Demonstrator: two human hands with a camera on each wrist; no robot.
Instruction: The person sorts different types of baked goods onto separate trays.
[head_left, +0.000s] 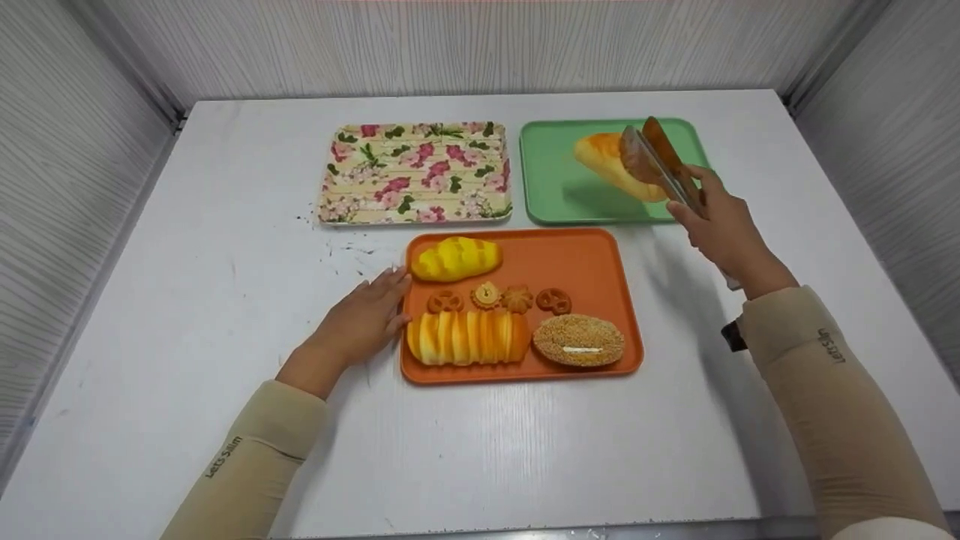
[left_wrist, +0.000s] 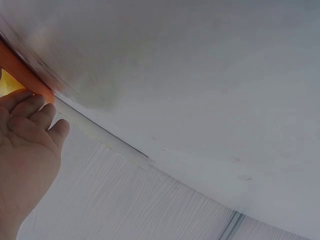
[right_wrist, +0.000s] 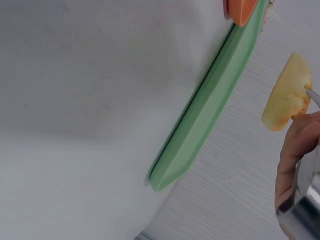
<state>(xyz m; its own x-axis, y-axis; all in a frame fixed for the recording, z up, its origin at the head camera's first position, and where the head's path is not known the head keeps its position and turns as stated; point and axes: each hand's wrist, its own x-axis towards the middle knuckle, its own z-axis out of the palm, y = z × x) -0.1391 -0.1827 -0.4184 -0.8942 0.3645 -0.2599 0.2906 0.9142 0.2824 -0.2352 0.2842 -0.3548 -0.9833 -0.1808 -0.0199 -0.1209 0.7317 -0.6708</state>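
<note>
Right sleeve [head_left: 832,405] foremost. Right hand [head_left: 727,225] grips tongs [head_left: 661,142] pinching bread roll [head_left: 606,165] — leftward, long axis aslant, over green tray [head_left: 551,169]. Left hand [head_left: 366,319] — farther, straight-fingered.

Tongs [head_left: 671,178] shiny metal; orange tray [head_left: 559,259] smooth plastic; seeded loaf [head_left: 577,330] rough; sleeves [head_left: 825,397] matt cloth.

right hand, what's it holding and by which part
The right hand holds metal tongs partway along their arms; their far ends grip a bread roll.

Slvs [head_left: 847,427] are beige w/ dk lettering [head_left: 831,346] nr cuffs [head_left: 781,322], blk piece [head_left: 734,337] by R cuff.
</note>
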